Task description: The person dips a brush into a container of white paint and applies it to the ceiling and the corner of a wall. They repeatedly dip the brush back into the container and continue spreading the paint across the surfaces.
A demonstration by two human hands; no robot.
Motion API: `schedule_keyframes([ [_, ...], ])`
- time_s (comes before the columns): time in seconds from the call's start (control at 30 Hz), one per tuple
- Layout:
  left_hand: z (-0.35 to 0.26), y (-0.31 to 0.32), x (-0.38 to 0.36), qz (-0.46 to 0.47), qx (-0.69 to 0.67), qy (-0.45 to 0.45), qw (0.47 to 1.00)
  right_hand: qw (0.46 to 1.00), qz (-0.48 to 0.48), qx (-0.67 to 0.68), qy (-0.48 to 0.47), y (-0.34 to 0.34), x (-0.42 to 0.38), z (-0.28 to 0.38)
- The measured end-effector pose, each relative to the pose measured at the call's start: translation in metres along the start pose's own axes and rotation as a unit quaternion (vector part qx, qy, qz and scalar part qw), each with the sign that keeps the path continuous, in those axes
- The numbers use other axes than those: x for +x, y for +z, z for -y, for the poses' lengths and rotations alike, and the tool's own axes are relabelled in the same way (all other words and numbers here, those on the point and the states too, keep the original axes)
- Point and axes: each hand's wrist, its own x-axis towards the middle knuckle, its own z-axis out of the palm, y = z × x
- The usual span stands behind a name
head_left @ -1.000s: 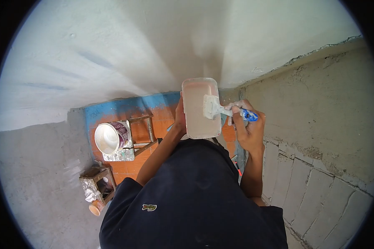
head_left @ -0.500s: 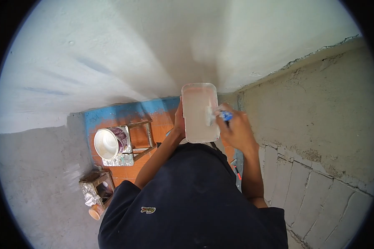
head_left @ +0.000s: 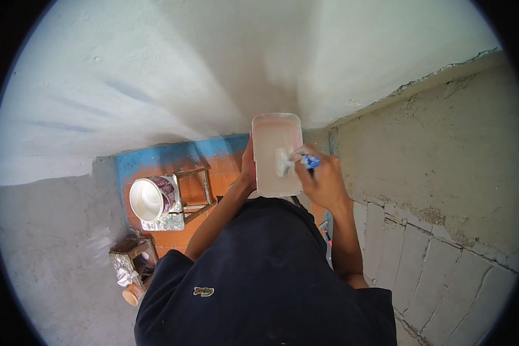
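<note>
A rectangular translucent tub with whitish, paint-like liquid in it is held in front of my body, close to the wall. My left hand is wrapped round its left side, its fingers partly hidden by the tub. In my right hand is a paintbrush with a blue handle, its whitish head over the liquid near the tub's middle. The head is slightly blurred by motion.
The pale wall rises ahead, with rough grey plaster to the right. On the left, a white bucket lies tipped on a paint-spotted stool. A second stool stands nearer, above orange floor tiles.
My right hand has moved the paintbrush a little to the left over the tub. The tub has shifted slightly up and left in view.
</note>
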Motion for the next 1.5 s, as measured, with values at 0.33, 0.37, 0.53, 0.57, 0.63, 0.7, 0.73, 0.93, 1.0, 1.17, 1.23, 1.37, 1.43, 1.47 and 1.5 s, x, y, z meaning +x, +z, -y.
schedule_keyframes([
  [0.33, 0.0, -0.001, 0.001, 0.054, -0.084, -0.016, 0.995, 0.998, 0.043, 0.027, -0.024, 0.008, -0.003, -0.003],
  [0.37, -0.001, -0.003, 0.0, 0.086, -0.108, -0.023, 0.99, 0.999, 0.021, 0.027, -0.017, 0.008, -0.004, -0.001],
  [0.53, -0.008, 0.007, -0.005, 0.086, -0.115, -0.02, 0.989, 0.996, 0.031, -0.047, 0.068, -0.003, -0.002, 0.004],
  [0.57, -0.008, 0.006, -0.004, 0.073, -0.13, -0.025, 0.989, 0.998, 0.03, -0.034, 0.045, 0.0, -0.003, 0.005],
  [0.63, -0.01, 0.019, -0.004, -0.012, -0.097, -0.03, 0.995, 0.999, 0.032, -0.009, 0.005, 0.008, -0.007, 0.01],
  [0.7, -0.003, 0.018, -0.006, -0.048, -0.059, -0.029, 0.997, 1.0, 0.002, 0.03, 0.006, -0.002, -0.008, 0.019],
  [0.73, -0.002, 0.01, -0.003, -0.008, -0.066, -0.023, 0.998, 0.999, -0.013, 0.051, 0.003, -0.005, -0.006, 0.023],
  [0.93, -0.006, 0.007, 0.001, 0.172, -0.126, -0.034, 0.976, 0.998, 0.048, -0.006, 0.031, 0.005, -0.011, 0.006],
  [1.0, -0.003, 0.008, 0.001, 0.138, -0.118, -0.038, 0.983, 0.995, 0.043, 0.058, 0.062, -0.003, -0.012, 0.015],
  [1.17, -0.002, 0.011, -0.006, 0.02, 0.005, -0.009, 1.0, 0.989, 0.004, 0.107, 0.106, -0.014, -0.006, 0.015],
  [1.23, -0.002, 0.003, -0.006, 0.048, -0.025, -0.022, 0.998, 0.993, 0.016, 0.058, 0.099, -0.005, -0.005, 0.004],
  [1.37, -0.001, 0.002, -0.006, 0.021, -0.041, -0.02, 0.999, 0.999, -0.018, 0.033, 0.019, 0.005, -0.014, -0.005],
  [1.43, -0.002, -0.002, -0.01, 0.073, -0.072, -0.027, 0.994, 0.985, -0.05, 0.155, 0.055, -0.005, -0.016, 0.004],
  [1.47, -0.003, -0.002, -0.009, 0.103, -0.087, -0.031, 0.99, 0.986, -0.047, 0.148, 0.06, -0.005, -0.013, 0.003],
  [1.5, -0.003, -0.001, -0.008, 0.091, -0.078, -0.024, 0.993, 0.987, -0.045, 0.141, 0.065, -0.004, -0.011, 0.003],
])
